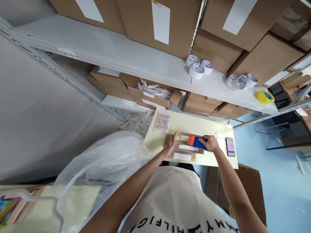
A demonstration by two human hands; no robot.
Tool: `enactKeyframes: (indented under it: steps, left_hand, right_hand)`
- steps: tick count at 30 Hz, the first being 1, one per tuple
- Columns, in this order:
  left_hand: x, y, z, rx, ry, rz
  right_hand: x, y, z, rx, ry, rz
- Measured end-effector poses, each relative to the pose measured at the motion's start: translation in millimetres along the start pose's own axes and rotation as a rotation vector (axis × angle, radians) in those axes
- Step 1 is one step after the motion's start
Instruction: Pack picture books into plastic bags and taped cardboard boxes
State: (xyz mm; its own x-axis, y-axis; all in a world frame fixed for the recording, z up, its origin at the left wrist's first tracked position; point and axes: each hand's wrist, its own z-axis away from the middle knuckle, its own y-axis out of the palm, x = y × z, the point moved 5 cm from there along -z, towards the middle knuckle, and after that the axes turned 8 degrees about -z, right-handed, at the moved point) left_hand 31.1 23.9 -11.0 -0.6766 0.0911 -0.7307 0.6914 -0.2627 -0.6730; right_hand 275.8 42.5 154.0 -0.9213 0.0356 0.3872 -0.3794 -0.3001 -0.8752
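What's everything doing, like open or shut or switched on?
Left hand: at the labelled box's left end
Right hand: closed around the blue-and-orange tool
Blue-and-orange tool: held over the labelled box
Labelled box: looks shut
Phone: screen lit
Shelf box: open, white pieces inside
Clear plastic: bunched up

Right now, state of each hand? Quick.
Left hand: against the left end of a taped cardboard box; firm grip or light touch, cannot tell.
Right hand: closed around a blue-and-orange handheld tool, over the box.
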Motion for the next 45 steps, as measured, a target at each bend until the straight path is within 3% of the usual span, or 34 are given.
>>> enactKeyframes:
  steps: [2, 6, 9, 15, 17, 20, 24, 29, 32, 35, 38, 41, 45]
  left_hand:
    - [-14, -13.1, -2, 0.026, 0.097, -0.092]
    - [-61, -31.4, -13, 0.088, 0.383, -0.410]
    - [-79, -33.5, -23, 0.139, 0.366, -0.560]
    - [-78, -34.2, -30, 0.158, 0.293, -0.650]
    - [-78, -33.6, -30, 0.160, 0.286, -0.664]
    - [-79, -31.6, -31, 0.156, 0.272, -0.671]
    - [-75, -34.9, -31, 0.157, 0.241, -0.661]
    - [-71, -45.7, -28, 0.147, 0.168, -0.720]
    - [-91, -23.9, -29, 0.212, 0.172, -0.766]
    - [-125, 19.3, -34, 0.298, 0.244, -0.733]
    - [-150, 51.7, -39, 0.297, 0.298, -0.715]
    - [-154, 60.6, -42, 0.273, 0.287, -0.725]
    - [-150, 56.7, -43, 0.295, 0.248, -0.730]
  right_hand:
    - [1, 0, 0, 0.011, 0.002, 0.000]
    - [6, -3, 0, 0.044, 0.010, 0.034]
    - [12, -4, -1, 0.103, 0.011, 0.071]
    - [15, -13, -7, 0.194, -0.021, 0.125]
    - [-1, -22, -6, 0.202, -0.021, 0.128]
    - [-45, -35, -1, 0.200, -0.006, 0.124]
    - [-102, -32, -2, 0.204, 0.023, 0.076]
    - [-109, -9, -24, 0.218, -0.063, 0.027]
    - [-108, 0, -32, 0.233, -0.092, 0.005]
    - [-112, 6, -33, 0.248, -0.108, -0.034]
    - [-117, 11, -31, 0.266, -0.124, -0.082]
    - [-125, 12, -29, 0.278, -0.146, -0.106]
    - [-146, 4, -24, 0.291, -0.121, -0.048]
